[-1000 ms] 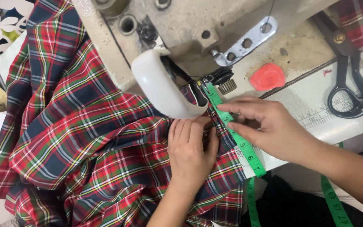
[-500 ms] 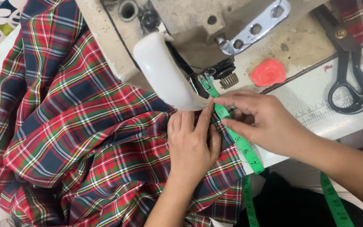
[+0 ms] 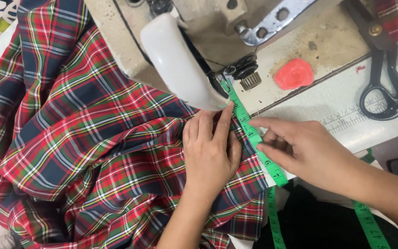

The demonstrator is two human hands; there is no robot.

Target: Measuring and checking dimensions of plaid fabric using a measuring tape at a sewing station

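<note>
Pressing flat, left hand (image 3: 210, 152) pins plaid fabric (image 3: 84, 152) (fingers together) beside the green tape measure (image 3: 254, 136) that right hand (image 3: 300, 150) pinches.

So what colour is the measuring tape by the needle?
Bright green measuring tape, clearest in the head view.

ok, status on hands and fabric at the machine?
Left hand flat on plaid fabric. Right hand pinching green tape measure along fabric edge. Both beside sewing machine; scissors clear, off right.

fabric (image 3: 93, 152) left, scissors (image 3: 385, 69) right of machine (image 3: 171, 60)
</note>
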